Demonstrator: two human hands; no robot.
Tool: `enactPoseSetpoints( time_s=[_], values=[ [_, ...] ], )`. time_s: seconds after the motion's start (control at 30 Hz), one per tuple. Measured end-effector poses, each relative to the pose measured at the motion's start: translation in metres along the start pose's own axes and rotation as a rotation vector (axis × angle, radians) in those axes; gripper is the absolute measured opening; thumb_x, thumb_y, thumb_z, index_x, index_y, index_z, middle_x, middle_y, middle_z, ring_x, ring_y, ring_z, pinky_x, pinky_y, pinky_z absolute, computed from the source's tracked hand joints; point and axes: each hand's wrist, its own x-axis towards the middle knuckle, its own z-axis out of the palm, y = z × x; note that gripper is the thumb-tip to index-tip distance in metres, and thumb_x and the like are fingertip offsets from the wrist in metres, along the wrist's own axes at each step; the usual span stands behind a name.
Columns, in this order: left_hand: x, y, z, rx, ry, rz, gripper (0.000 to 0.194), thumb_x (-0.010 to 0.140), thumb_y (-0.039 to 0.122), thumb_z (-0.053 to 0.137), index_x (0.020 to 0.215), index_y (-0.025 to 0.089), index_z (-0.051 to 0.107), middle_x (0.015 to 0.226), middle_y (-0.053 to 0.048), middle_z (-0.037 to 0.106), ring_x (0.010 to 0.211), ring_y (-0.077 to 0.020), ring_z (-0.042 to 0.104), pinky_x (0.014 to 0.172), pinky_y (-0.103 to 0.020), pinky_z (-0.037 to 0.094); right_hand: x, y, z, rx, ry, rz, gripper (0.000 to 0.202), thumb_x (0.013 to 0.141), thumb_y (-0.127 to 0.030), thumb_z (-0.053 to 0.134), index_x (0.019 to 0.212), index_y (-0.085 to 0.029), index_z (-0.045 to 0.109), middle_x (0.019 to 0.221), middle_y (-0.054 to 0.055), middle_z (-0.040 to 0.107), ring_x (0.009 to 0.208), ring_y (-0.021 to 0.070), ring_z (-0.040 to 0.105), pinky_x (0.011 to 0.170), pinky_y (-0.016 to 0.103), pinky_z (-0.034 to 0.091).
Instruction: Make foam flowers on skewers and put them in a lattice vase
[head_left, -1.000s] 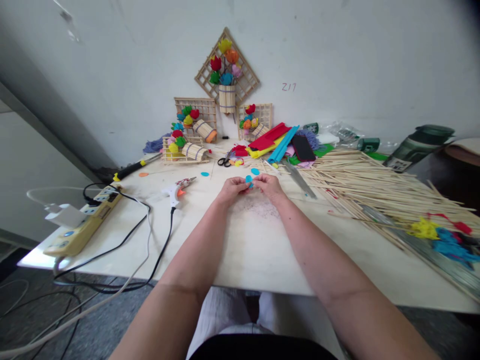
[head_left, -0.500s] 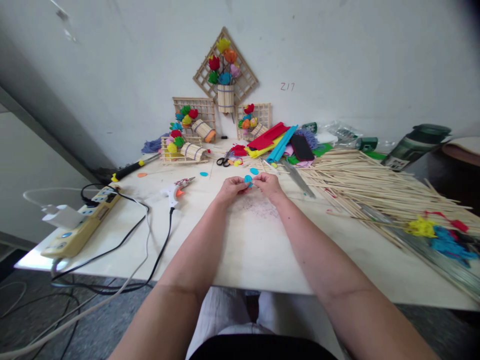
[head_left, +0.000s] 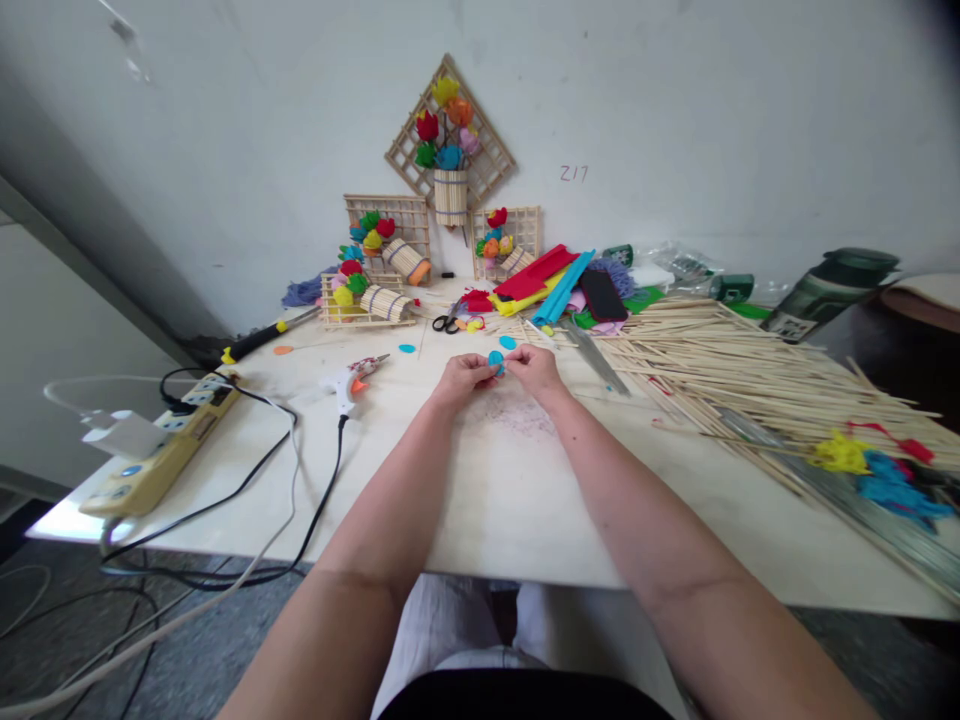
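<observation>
Over the middle of the table, a small blue paper petal [head_left: 496, 361] is pinched between my two hands. My left hand [head_left: 466, 378] grips its left side with thumb and fingers closed. On its right edge, the fingertips of my right hand [head_left: 535, 369] are pressed together. Just behind them lies a loose blue oval petal [head_left: 508, 342]. A second blue cutout [head_left: 406, 348] rests farther left, and an orange one [head_left: 283, 350] lies near the left side. The hot glue gun [head_left: 346, 385] lies left of my hands, nozzle pointing away.
Stick lattices with paper flowers [head_left: 451, 157] stand against the wall. Black scissors [head_left: 448, 321], folded coloured paper [head_left: 536, 280] and a phone [head_left: 602, 295] lie behind my hands. Wooden sticks [head_left: 750, 360] cover the right side, beside a dark bottle [head_left: 832, 292]. A power strip [head_left: 161, 450] with cables sits left.
Almost nothing differs. Both hands stay in the same place, pinching the blue petal, and the whole view has shifted very slightly.
</observation>
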Motion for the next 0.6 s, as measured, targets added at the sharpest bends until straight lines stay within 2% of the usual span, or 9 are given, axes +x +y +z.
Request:
enactPoseSetpoints(
  time_s=[0.13,0.23,0.33,0.47,0.6],
  values=[
    [0.001,-0.002,-0.001,-0.021,-0.021,-0.016,0.037,0.046,0.035,0.079,0.065,0.012,0.058,0.059,-0.002,0.064,0.051,-0.0101,0.057,0.054,-0.023,0.042,0.0,-0.001,0.002,-0.028,0.015,-0.006,0.009,0.058,-0.025,0.059,0.062,-0.018,0.058,0.058,-0.002,0.057,0.058,0.0125,0.05,0.062,0.027,0.041],
    [0.002,-0.002,-0.002,-0.038,-0.03,-0.015,0.036,0.048,0.034,0.078,0.066,0.012,0.056,0.062,-0.003,0.066,0.052,-0.0099,0.057,0.055,-0.022,0.043,0.0,-0.005,0.003,0.121,-0.001,0.051,0.019,0.056,-0.026,0.061,0.073,-0.017,0.058,0.062,-0.001,0.058,0.06,0.0121,0.052,0.063,0.027,0.042],
    [0.001,-0.002,-0.003,-0.042,-0.046,-0.013,0.035,0.05,0.033,0.078,0.067,0.012,0.057,0.065,-0.004,0.067,0.052,-0.0097,0.058,0.056,-0.023,0.044,-0.002,-0.008,0.001,0.28,-0.071,0.182,0.034,0.059,-0.032,0.062,0.089,-0.017,0.058,0.061,-0.003,0.055,0.053,0.01,0.047,0.051,0.024,0.039],
    [0.0,0.0,-0.003,-0.016,-0.06,-0.018,0.033,0.051,0.032,0.077,0.067,0.011,0.058,0.061,-0.002,0.065,0.051,-0.0092,0.056,0.055,-0.022,0.043,-0.005,-0.011,-0.002,0.381,-0.148,0.288,0.034,0.061,-0.043,0.06,0.08,-0.015,0.061,0.054,-0.004,0.05,0.045,0.0081,0.039,0.04,0.022,0.029],
    [-0.001,0.002,-0.004,0.0,-0.092,-0.031,0.03,0.052,0.03,0.077,0.067,0.011,0.059,0.058,-0.001,0.063,0.051,-0.0086,0.056,0.057,-0.022,0.043,-0.006,-0.01,-0.002,0.347,-0.168,0.272,0.033,0.055,-0.041,0.067,0.074,-0.015,0.061,0.046,-0.007,0.045,0.043,0.007,0.036,0.041,0.022,0.028]
  ],
)
